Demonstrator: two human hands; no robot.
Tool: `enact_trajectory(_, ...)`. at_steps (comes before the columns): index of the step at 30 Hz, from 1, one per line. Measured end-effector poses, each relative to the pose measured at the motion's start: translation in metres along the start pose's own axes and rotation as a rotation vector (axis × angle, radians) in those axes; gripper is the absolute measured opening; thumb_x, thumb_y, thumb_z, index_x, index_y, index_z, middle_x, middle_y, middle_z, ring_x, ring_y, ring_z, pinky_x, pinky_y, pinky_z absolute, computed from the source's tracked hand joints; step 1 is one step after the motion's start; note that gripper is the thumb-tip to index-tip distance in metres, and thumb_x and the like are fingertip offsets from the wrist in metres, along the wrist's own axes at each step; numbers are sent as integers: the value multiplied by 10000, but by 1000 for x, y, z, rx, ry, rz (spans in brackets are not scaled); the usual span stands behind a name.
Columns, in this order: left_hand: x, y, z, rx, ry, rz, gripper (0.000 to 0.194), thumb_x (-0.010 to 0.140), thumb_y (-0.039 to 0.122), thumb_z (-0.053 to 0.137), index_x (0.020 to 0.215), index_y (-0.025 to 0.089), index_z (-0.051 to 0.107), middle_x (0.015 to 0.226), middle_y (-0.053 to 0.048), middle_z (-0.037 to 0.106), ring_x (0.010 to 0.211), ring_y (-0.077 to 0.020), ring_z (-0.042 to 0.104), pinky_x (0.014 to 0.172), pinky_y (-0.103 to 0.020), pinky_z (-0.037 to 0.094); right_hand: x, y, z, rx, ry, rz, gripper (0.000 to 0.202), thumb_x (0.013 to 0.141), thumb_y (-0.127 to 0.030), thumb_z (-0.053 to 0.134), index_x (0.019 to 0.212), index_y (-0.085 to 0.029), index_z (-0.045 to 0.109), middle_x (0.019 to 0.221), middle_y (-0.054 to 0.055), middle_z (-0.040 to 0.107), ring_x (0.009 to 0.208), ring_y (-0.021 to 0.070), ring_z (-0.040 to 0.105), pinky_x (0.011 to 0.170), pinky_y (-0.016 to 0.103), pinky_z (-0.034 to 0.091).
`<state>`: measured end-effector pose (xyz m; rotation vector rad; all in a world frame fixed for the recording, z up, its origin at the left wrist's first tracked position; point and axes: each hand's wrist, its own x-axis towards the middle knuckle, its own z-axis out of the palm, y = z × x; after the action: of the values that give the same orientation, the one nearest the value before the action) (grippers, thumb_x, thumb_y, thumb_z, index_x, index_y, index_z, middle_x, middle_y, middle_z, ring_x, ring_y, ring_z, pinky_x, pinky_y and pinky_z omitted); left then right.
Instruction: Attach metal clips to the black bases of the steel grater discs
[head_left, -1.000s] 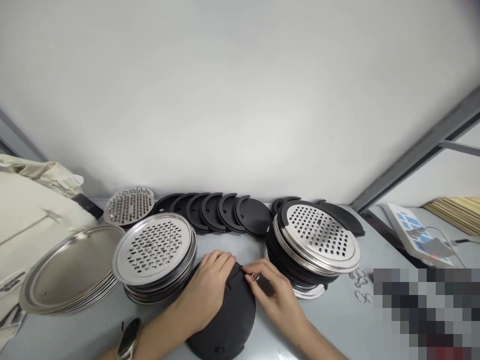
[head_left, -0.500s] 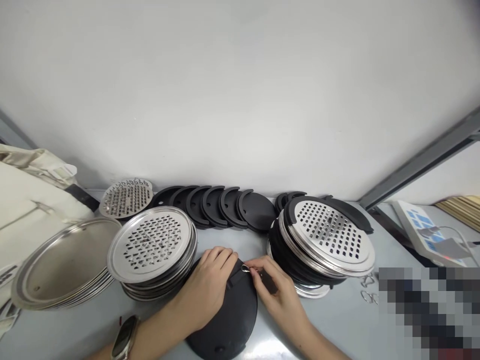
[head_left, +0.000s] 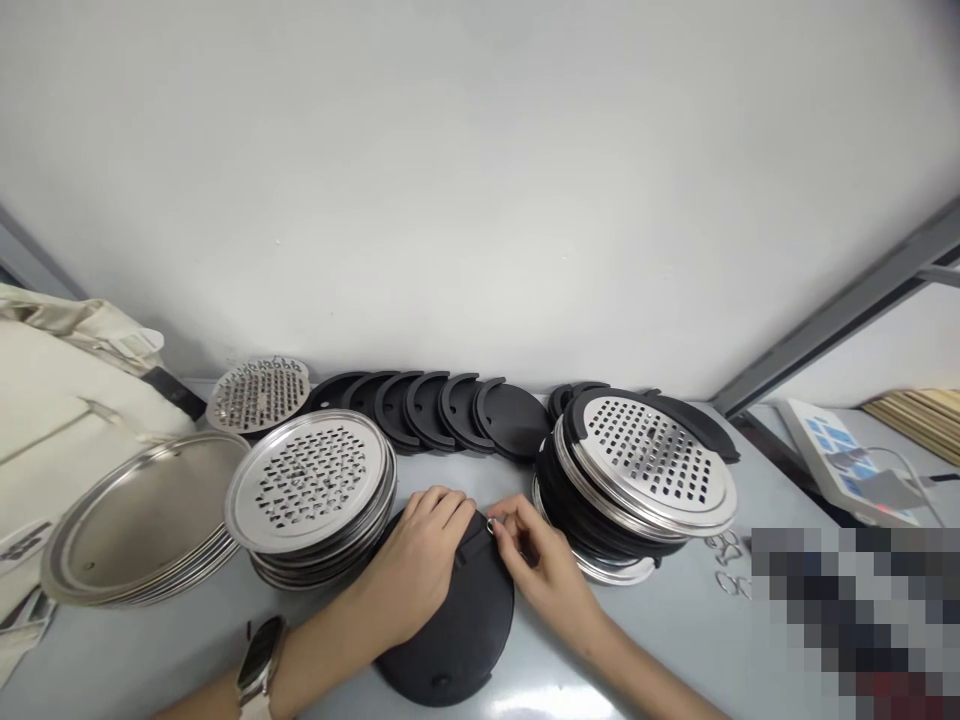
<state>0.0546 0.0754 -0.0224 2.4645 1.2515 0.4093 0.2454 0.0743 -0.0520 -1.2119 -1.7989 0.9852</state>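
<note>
A round black disc [head_left: 469,630] lies at the front centre. My left hand [head_left: 424,555] rests over its upper left part, fingers bent together and pressing on it. At the disc's upper right edge, my right hand [head_left: 536,555] pinches a small metal ring [head_left: 491,524] between thumb and index finger. Left of my hands stands a stack of metal plates topped by a perforated grater plate [head_left: 311,480]. Another stack, of black and metal discs with a square-holed plate [head_left: 652,455] on top, stands just right of my right hand.
Overlapping black discs [head_left: 514,418] line the wall. Shallow metal pans [head_left: 142,510] are stacked at the left, with a smaller grater disc [head_left: 259,395] behind. Metal rings [head_left: 733,584] lie at the right, before a white-and-blue box [head_left: 836,450]. A cream bag [head_left: 52,400] sits far left.
My right hand's fingers have curled in more around the ring, which now sits closer to the disc's edge. My left hand stays on the disc. The view has shifted slightly.
</note>
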Motion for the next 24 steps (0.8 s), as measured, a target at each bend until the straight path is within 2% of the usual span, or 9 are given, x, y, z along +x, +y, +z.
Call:
enact_trajectory(5, 1, 1, 0, -6, -5, -25, 376, 850, -19, 352, 1103, 184, 542, 1133, -71, 547, 1053, -240, 459, 960, -421, 380, 14, 5, 4, 74, -10, 22, 199, 977, -337, 465, 867, -192, 546, 643, -64, 359, 593, 116, 390, 569, 228, 319)
enact_trajectory(9, 1, 2, -2, -27, -7, -38, 341, 843, -22, 349, 1041, 184, 536, 1099, -66, 548, 1015, -234, 467, 936, -402, 384, 15, 4, 2, 118, -16, 41, 241, 972, -365, 480, 814, -191, 533, 626, -68, 333, 578, 111, 363, 552, 226, 300)
enact_trajectory(16, 1, 1, -1, -31, -26, -58, 377, 849, -14, 343, 1101, 189, 536, 1077, -65, 543, 967, -232, 465, 892, -396, 391, 8, 3, -1, 81, -76, 66, 257, 999, -382, 404, 963, -197, 579, 657, -47, 392, 608, 131, 406, 565, 245, 303)
enact_trajectory(20, 1, 1, -2, -28, -32, -53, 353, 848, -8, 351, 1077, 185, 538, 1100, -70, 544, 1000, -238, 466, 917, -400, 387, 5, 2, -2, 54, -60, 52, 207, 996, -364, 409, 1087, -211, 514, 670, -58, 353, 611, 135, 409, 578, 245, 316)
enact_trajectory(24, 1, 2, -3, -24, -40, -60, 307, 856, 6, 349, 1018, 180, 544, 1107, -78, 549, 1019, -240, 473, 933, -406, 390, 3, -3, -7, 42, -103, 63, 177, 999, -355, 404, 1069, -219, 494, 653, -67, 342, 600, 134, 408, 581, 242, 323)
